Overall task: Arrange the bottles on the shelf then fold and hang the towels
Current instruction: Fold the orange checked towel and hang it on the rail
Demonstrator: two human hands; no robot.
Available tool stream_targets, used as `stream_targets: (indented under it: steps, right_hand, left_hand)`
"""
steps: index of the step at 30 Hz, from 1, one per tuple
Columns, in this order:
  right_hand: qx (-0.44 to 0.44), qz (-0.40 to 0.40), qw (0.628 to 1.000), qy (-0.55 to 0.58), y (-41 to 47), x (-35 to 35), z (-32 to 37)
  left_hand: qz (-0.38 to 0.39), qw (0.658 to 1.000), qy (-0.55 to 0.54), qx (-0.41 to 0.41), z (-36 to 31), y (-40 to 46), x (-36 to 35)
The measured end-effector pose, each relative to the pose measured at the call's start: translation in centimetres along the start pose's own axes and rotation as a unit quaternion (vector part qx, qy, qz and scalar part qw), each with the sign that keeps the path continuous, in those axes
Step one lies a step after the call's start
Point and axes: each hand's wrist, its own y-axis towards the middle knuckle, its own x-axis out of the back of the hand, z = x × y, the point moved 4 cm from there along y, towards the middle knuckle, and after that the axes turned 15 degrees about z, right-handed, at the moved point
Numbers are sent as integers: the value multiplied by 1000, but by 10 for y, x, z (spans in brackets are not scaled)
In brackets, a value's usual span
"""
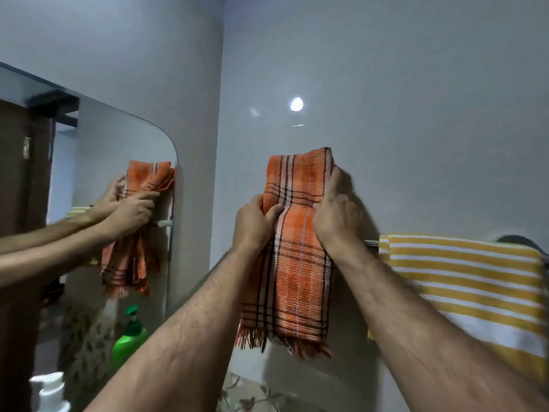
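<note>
An orange plaid towel (298, 263) with a fringed lower edge is held up against the grey wall, folded into a narrow strip. My left hand (254, 224) grips its left edge near the middle. My right hand (338, 212) clasps its right edge, fingers wrapped round the cloth. A yellow-and-white striped towel (469, 281) hangs over the metal towel bar (371, 243) to the right. The part of the bar behind the orange towel is hidden. A green pump bottle (130, 337) and a white pump bottle (52, 391) show low at the left.
A rounded mirror (89, 138) covers the left wall and reflects my arms and the orange towel. The wall corner runs just left of the orange towel. A patterned surface (252, 399) lies below.
</note>
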Motion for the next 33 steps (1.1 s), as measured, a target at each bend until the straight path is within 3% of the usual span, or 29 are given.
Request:
stream_targets:
  steps: [2, 4, 6, 8, 13, 18, 24, 27, 31, 33]
  right_hand:
    - [-7, -23, 998, -56, 0, -1, 0]
    - [31, -102, 989, -102, -4, 5, 4]
    - [85, -175, 972, -133, -8, 7, 9]
    - [121, -173, 964, -162, -8, 5, 12]
    - [124, -18, 985, -119, -2, 0, 4]
    - [106, 48, 984, -135, -5, -3, 4]
    - [66, 216, 970, -87, 4, -15, 0]
    - [15, 355, 935, 21, 9, -22, -6]
    - [-22, 546, 830, 114, 12, -28, -14]
    - [-36, 600, 789, 126, 11, -26, -18]
  left_hand:
    - [-38, 989, 145, 5, -3, 2, -2]
    - [-78, 965, 251, 2, -5, 2, 1]
    - [-103, 962, 252, -16, -5, 2, 4]
    - [-108, 962, 245, -59, -6, 3, 4]
    - [-49, 952, 251, -169, -6, 7, 0]
    - [20, 953, 277, -124, -1, 12, -2]
    - [240, 946, 214, -41, 16, 9, -2]
    - [294, 939, 177, -4, 18, 9, -5]
    - [299, 934, 191, -35, 17, 14, -9]
    - [287, 937, 194, -41, 21, 16, -10]
